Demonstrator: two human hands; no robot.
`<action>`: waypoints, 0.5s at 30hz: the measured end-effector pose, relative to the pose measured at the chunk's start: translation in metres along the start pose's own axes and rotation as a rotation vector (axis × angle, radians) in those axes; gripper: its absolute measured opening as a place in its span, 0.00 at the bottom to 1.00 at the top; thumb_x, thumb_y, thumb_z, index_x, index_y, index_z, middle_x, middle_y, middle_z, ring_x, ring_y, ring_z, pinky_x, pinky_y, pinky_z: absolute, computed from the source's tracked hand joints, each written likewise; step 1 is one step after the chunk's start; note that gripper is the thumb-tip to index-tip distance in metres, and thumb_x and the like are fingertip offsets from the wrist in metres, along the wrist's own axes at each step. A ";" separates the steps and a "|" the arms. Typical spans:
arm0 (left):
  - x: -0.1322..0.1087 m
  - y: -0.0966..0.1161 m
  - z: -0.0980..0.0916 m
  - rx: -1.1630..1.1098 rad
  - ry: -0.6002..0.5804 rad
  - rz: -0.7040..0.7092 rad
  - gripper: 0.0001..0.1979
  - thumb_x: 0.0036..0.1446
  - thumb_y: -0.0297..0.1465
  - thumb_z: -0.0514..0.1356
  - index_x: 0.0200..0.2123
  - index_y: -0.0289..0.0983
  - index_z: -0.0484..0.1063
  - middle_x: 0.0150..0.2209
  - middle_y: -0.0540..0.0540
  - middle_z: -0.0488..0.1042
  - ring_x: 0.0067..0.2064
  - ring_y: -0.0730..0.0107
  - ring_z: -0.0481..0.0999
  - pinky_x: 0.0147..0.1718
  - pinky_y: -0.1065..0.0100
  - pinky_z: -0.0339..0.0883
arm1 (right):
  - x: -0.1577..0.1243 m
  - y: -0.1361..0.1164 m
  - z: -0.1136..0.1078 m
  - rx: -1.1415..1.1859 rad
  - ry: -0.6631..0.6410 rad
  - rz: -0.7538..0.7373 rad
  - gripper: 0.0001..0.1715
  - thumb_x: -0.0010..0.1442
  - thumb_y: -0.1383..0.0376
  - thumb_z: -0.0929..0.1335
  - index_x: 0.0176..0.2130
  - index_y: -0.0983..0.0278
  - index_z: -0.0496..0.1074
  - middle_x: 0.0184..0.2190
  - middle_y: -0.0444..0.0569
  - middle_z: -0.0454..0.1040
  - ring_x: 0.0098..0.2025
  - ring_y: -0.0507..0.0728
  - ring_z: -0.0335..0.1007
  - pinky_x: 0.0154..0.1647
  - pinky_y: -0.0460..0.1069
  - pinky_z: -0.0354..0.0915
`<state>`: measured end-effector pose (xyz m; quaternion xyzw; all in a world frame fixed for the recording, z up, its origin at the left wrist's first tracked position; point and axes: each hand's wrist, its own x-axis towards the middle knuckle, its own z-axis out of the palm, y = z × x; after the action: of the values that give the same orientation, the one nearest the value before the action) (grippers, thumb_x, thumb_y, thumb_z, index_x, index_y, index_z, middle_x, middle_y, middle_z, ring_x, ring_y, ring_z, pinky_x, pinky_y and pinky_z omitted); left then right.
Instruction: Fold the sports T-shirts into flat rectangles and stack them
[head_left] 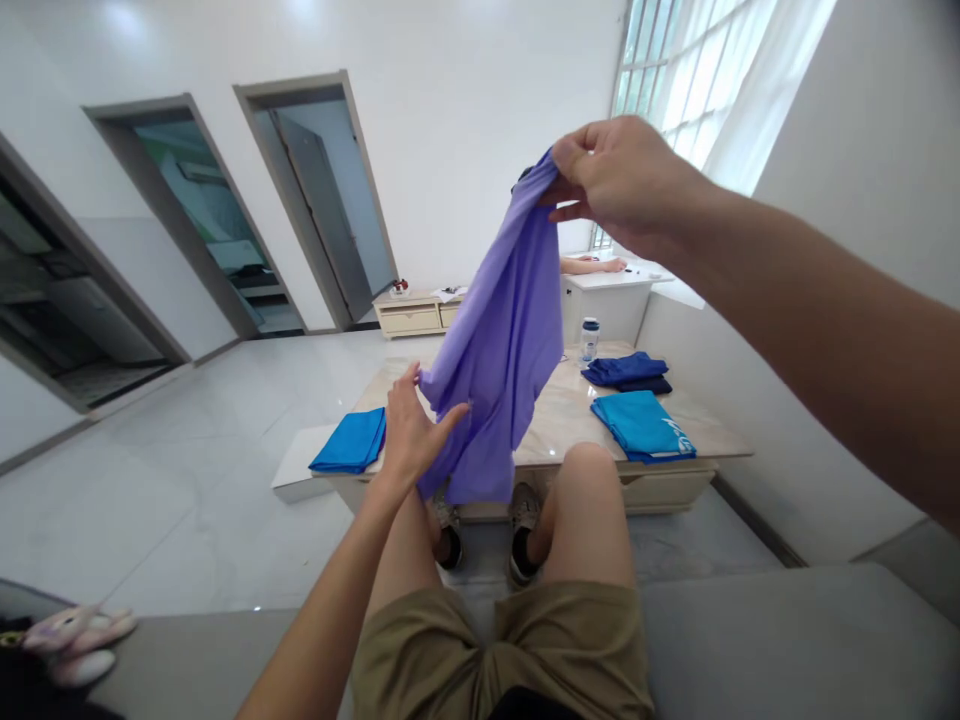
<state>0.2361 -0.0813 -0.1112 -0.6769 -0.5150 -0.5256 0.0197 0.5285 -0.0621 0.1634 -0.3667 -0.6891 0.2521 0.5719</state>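
A purple garment (506,330) hangs in loose folds in front of me, above my knees and the near edge of the low table. High up, my right hand (615,180) pinches its top end, where a small dark patch shows. Beside the garment's lower left edge is my left hand (416,425), its thumb spread away from the fingers. Those fingertips touch or nearly touch the cloth, and part of them is hidden. On the table lie a folded blue cloth (350,441) at left and a folded bright blue cloth (641,425) with white print at right.
Behind the printed cloth, a dark blue folded pile (626,370) and a bottle (589,340) stand on the marble-topped table (551,435). Another person's arm (592,265) rests on a white cabinet farther back. A grey sofa (787,640) is under me; a low drawer unit (409,315) lines the wall.
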 end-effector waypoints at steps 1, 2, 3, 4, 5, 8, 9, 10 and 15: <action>0.000 0.010 -0.002 -0.039 0.018 0.003 0.49 0.56 0.51 0.74 0.73 0.41 0.58 0.66 0.32 0.70 0.66 0.43 0.72 0.68 0.41 0.64 | -0.005 0.003 0.004 0.019 -0.022 0.006 0.13 0.77 0.65 0.68 0.36 0.60 0.74 0.38 0.51 0.81 0.43 0.60 0.81 0.49 0.56 0.76; 0.002 0.020 -0.004 -0.093 0.030 -0.010 0.48 0.58 0.52 0.73 0.73 0.42 0.58 0.66 0.33 0.70 0.65 0.45 0.73 0.68 0.42 0.66 | -0.009 0.005 0.008 0.036 -0.046 0.005 0.12 0.76 0.63 0.69 0.37 0.59 0.73 0.38 0.50 0.81 0.44 0.60 0.81 0.50 0.57 0.76; 0.006 0.030 -0.006 -0.161 0.027 -0.033 0.45 0.61 0.53 0.71 0.73 0.43 0.58 0.67 0.34 0.69 0.66 0.47 0.73 0.68 0.44 0.66 | -0.012 0.006 0.012 0.048 -0.075 -0.001 0.11 0.75 0.62 0.71 0.37 0.58 0.73 0.38 0.49 0.81 0.44 0.61 0.81 0.50 0.57 0.77; 0.012 0.038 -0.008 -0.240 -0.004 -0.062 0.41 0.65 0.54 0.67 0.72 0.44 0.60 0.68 0.35 0.69 0.67 0.49 0.73 0.68 0.45 0.66 | -0.016 0.007 0.014 0.054 -0.110 -0.012 0.11 0.74 0.59 0.72 0.37 0.58 0.73 0.38 0.48 0.81 0.45 0.61 0.81 0.51 0.57 0.77; 0.020 0.045 -0.009 -0.329 -0.063 -0.090 0.36 0.68 0.55 0.62 0.71 0.44 0.63 0.69 0.35 0.69 0.68 0.50 0.72 0.69 0.46 0.65 | -0.020 0.006 0.017 0.056 -0.150 -0.028 0.12 0.73 0.57 0.73 0.37 0.57 0.73 0.39 0.48 0.81 0.45 0.61 0.80 0.51 0.58 0.77; 0.039 0.059 -0.011 -0.594 -0.388 -0.126 0.35 0.69 0.60 0.58 0.67 0.44 0.70 0.64 0.37 0.76 0.66 0.49 0.76 0.67 0.47 0.69 | -0.031 -0.001 0.018 0.033 -0.233 -0.072 0.14 0.72 0.52 0.73 0.37 0.56 0.73 0.41 0.48 0.82 0.45 0.62 0.80 0.52 0.59 0.77; 0.043 0.062 -0.011 -0.651 -0.520 -0.122 0.37 0.65 0.61 0.62 0.66 0.43 0.72 0.60 0.38 0.80 0.63 0.48 0.78 0.64 0.48 0.72 | -0.034 -0.004 0.017 0.019 -0.237 -0.080 0.14 0.71 0.52 0.73 0.37 0.55 0.73 0.42 0.48 0.83 0.44 0.62 0.79 0.51 0.59 0.78; 0.045 0.064 -0.011 -0.678 -0.643 -0.121 0.39 0.61 0.61 0.67 0.64 0.41 0.75 0.55 0.39 0.82 0.59 0.48 0.81 0.60 0.50 0.76 | -0.037 -0.007 0.015 0.004 -0.233 -0.083 0.13 0.71 0.51 0.73 0.37 0.55 0.73 0.42 0.48 0.83 0.44 0.62 0.79 0.50 0.59 0.78; 0.046 0.073 -0.015 -0.617 -0.782 -0.201 0.31 0.50 0.57 0.76 0.43 0.36 0.83 0.40 0.44 0.84 0.42 0.55 0.83 0.41 0.61 0.80 | -0.040 -0.006 0.001 -0.151 -0.076 -0.090 0.13 0.75 0.58 0.66 0.35 0.52 0.72 0.45 0.50 0.83 0.48 0.61 0.79 0.49 0.54 0.76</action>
<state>0.2750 -0.0926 -0.0330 -0.7444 -0.3673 -0.3595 -0.4262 0.5296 -0.0977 0.1442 -0.3676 -0.7433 0.1870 0.5267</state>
